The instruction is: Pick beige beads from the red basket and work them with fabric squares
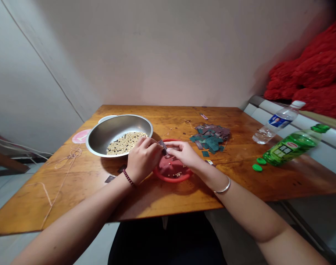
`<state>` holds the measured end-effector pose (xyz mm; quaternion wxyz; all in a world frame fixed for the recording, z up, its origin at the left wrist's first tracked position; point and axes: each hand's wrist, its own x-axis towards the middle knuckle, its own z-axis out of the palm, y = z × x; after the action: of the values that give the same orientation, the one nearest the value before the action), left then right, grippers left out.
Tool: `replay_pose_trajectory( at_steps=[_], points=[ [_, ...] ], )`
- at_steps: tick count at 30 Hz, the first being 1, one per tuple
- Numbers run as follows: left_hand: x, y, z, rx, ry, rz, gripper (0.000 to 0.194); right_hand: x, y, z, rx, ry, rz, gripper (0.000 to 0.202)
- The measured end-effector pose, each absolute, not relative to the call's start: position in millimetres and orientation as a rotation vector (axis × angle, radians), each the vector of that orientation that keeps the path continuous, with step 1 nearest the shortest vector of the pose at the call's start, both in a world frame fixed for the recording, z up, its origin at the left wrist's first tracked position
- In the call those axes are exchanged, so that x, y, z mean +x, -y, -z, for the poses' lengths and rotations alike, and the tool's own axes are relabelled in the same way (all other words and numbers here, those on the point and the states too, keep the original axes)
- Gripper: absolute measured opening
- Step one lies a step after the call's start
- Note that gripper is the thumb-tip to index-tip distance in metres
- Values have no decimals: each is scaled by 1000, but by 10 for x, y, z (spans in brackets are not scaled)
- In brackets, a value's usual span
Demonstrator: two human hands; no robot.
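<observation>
My left hand [146, 156] is closed above the left rim of a red basket [172, 180], its fingers pinching a small dark piece [162, 145]. My right hand [183, 154] reaches over the basket, and its fingertips are pressed together at the same dark piece. Small pale beads lie at the bottom of the basket. To the left of the basket stands a steel bowl [102, 134] holding many pale and dark beads [126, 142]. A pile of green and purple-brown flat pieces [210, 137] lies right of and behind the basket.
At the right are a clear bottle [276, 123], a tilted green bottle [295, 145] and two green caps [257, 168]. Loose string [71, 156] and a pink disc [81, 136] lie at the left of the wooden table [168, 200]. Red fabric [311, 77] is piled beyond.
</observation>
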<state>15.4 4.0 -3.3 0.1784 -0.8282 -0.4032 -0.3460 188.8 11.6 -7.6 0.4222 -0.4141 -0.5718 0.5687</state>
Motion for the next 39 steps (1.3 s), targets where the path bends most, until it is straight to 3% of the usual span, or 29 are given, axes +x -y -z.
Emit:
replay_pose_trajectory(
  at_steps=[23, 39],
  points=[
    [143, -33, 18, -2354, 1068, 1063, 9, 1898, -117, 68, -1093, 1496, -1452, 11],
    [159, -27, 16, -2401, 993, 1025, 8, 1900, -103, 32, -1093, 1429, -1396, 17]
  ],
)
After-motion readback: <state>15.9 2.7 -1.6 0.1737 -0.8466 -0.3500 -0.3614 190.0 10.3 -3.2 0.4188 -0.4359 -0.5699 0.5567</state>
